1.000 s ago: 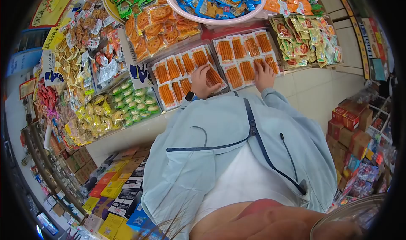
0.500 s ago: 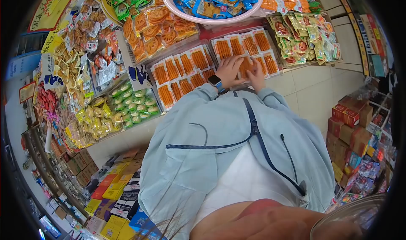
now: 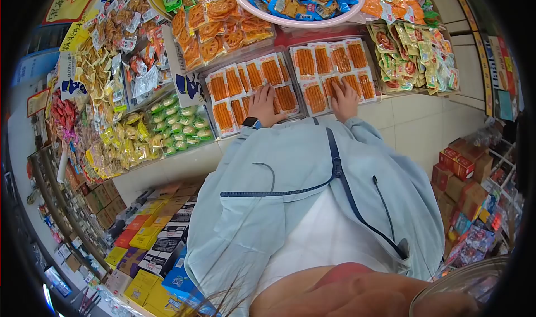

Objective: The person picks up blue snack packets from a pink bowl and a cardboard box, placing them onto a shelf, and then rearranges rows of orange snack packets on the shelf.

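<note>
My left hand (image 3: 264,106), with a smartwatch (image 3: 252,122) at its wrist, lies with fingers spread over the flat snack packets (image 3: 224,115) in the left clear tray. These packets hold orange-brown strips and stand in two rows. In the right tray, my right hand (image 3: 345,102) rests its fingertips on the front row of similar snack packets (image 3: 339,58), fingers stretched out. Neither hand has lifted a packet. Parts of the front-row packets are hidden under both hands.
Behind the trays stand a pink basin (image 3: 298,22) of blue packets and bags of orange lotus-root slices (image 3: 212,49). Green-and-cream packets (image 3: 410,60) lie to the right, green-wrapped snacks (image 3: 178,127) to the left. Stacked boxes (image 3: 148,239) stand at lower left, cartons (image 3: 458,163) at right.
My left hand has moved left from the right tray onto the left tray's packets. The packet that was between both hands now lies in the right tray's front row. The view has shifted slightly.
</note>
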Demonstrator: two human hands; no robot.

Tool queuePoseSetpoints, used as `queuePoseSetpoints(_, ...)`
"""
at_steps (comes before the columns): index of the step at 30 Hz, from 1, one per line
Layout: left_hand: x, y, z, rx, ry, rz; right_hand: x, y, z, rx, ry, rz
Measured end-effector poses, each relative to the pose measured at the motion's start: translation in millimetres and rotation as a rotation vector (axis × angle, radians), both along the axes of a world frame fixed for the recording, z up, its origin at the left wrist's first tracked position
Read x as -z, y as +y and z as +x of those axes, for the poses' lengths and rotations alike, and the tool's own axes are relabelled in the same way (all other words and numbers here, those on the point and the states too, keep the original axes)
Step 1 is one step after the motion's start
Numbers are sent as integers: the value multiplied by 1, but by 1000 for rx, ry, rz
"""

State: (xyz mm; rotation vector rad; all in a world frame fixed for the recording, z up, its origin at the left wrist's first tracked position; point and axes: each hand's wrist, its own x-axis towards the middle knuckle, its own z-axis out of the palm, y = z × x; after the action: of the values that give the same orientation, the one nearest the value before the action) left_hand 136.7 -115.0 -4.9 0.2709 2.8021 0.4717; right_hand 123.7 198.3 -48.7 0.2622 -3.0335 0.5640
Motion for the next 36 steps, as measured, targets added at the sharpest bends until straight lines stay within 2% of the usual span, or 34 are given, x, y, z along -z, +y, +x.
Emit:
queuePoseSetpoints(10,-1,-21,2,-33,-31,15,-5,-3,1,-8,-16,97)
queuePoseSetpoints(16,-3,-21,9,-24,12,-63,-8,-7,4,11,24,114)
queuePoseSetpoints(22,-3,-19,2,-43,-40,-62,-6,-4,7,11,39,45)
queuePoseSetpoints(25,-13,-21,-2,-51,-53,3,1,-1,6,30,107,-69)
queuePoseSetpoints(31,-1,-28,13,-58,220,80,-4,-4,3,-5,31,45)
queuePoseSetpoints(34,0,-29,14,-41,212,164,-11,-3,2,-23,-33,-25)
queuePoseSetpoints(36,-1,-26,16,-39,244,226,-7,-4,5,-52,-44,31)
